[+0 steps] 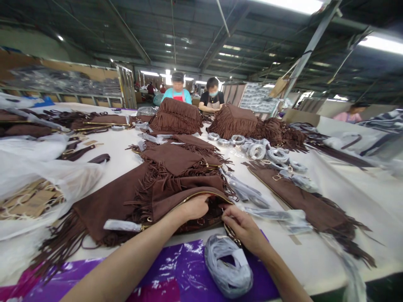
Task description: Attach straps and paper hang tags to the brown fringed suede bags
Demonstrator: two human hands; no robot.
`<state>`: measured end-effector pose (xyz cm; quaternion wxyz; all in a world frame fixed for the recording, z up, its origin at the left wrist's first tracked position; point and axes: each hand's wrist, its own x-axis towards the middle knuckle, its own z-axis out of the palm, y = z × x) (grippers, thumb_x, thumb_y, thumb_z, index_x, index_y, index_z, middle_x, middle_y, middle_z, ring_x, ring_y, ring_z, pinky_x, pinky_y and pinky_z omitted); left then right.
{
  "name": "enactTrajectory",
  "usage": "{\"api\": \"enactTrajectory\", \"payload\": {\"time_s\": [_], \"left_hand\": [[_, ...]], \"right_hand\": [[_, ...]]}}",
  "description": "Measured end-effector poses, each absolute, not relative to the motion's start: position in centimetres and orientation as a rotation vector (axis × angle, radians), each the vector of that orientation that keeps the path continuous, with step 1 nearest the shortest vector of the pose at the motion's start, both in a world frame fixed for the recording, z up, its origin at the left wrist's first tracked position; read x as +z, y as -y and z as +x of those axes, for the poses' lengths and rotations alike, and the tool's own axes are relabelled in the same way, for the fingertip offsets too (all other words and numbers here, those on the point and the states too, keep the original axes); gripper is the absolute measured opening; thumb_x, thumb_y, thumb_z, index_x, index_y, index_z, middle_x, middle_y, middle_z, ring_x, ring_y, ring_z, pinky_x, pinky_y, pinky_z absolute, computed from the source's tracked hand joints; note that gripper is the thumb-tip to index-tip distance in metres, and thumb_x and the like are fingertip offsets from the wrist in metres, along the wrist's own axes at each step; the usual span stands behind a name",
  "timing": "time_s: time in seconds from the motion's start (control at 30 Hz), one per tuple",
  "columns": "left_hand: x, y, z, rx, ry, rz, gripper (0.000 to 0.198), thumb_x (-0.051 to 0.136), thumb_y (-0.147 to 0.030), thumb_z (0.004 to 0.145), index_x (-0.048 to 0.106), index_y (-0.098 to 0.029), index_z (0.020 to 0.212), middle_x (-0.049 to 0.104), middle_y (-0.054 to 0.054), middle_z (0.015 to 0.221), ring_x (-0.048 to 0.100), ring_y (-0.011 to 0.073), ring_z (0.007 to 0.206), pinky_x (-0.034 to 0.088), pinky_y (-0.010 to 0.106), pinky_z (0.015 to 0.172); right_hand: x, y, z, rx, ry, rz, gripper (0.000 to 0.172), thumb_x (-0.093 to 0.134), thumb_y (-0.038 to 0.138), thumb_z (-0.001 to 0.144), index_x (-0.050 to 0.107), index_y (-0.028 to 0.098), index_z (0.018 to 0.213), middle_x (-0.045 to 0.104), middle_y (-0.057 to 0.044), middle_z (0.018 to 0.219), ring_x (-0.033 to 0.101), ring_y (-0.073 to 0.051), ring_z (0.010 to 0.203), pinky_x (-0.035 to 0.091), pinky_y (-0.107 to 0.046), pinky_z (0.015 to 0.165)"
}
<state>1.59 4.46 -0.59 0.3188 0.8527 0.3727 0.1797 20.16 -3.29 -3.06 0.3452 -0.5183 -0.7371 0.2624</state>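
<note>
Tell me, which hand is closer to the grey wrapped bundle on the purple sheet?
Right. The right hand lies just beyond the grey wrapped bundle; the left hand is farther off, at the opening of the brown fringed bag.

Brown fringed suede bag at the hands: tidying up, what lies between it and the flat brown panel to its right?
Head view: long plastic-wrapped strips on the white table, between brown fringed suede bag and flat brown panel.
</note>
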Motion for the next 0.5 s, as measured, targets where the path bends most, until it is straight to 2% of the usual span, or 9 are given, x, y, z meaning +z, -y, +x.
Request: {"api": "enactTrajectory", "payload": {"time_s": [0.17,0.3,0.37,0.5], "left_hand": [[-0.8,-4.4,1.2,0.554,-0.94,2.167,0.055,0.043,-0.002,0.075,0.061,-0.015,0.125,0.061,0.007,0.134,0.054,0.022,0.123,0.035,0.038,0.113],[-0.8,-4.5,0.9,0.576,-0.951,2.083,0.051,0.044,-0.003,0.072,0.066,-0.014,0.117,0.068,0.007,0.122,0.061,0.0222,0.111,0.045,0.035,0.104],[-0.7,-4.5,0.6,0.563,-0.961,2.052,0.049,0.045,-0.004,0.07,0.069,-0.015,0.111,0.071,0.006,0.116,0.064,0.0222,0.105,0.048,0.034,0.1],[-1.1,-4.4,0.3,0.567,-1.033,2.028,0.048,0.045,-0.004,0.068,0.068,-0.013,0.11,0.07,0.008,0.116,0.062,0.024,0.107,0.045,0.036,0.102]], "right_hand": [[-2.4,3.7,19.8,0.675,1.886,-1.363,0.02,0.045,0.032,0.091,0.052,0.022,0.075,0.056,0.0,0.071,0.055,-0.019,0.071,0.043,-0.029,0.066],[-0.8,4.4,18.4,0.497,1.91,-1.411,0.022,0.042,0.032,0.094,0.054,0.022,0.079,0.058,-0.001,0.074,0.056,-0.02,0.073,0.041,-0.029,0.067],[-0.1,4.5,17.4,0.299,2.01,-1.558,0.02,0.042,0.029,0.094,0.056,0.022,0.081,0.062,-0.002,0.074,0.058,-0.021,0.072,0.039,-0.029,0.065],[0.2,3.8,16.2,0.069,2.101,-1.942,0.019,0.049,0.014,0.088,0.061,0.021,0.076,0.066,-0.005,0.066,0.061,-0.022,0.064,0.028,-0.029,0.055]]}}
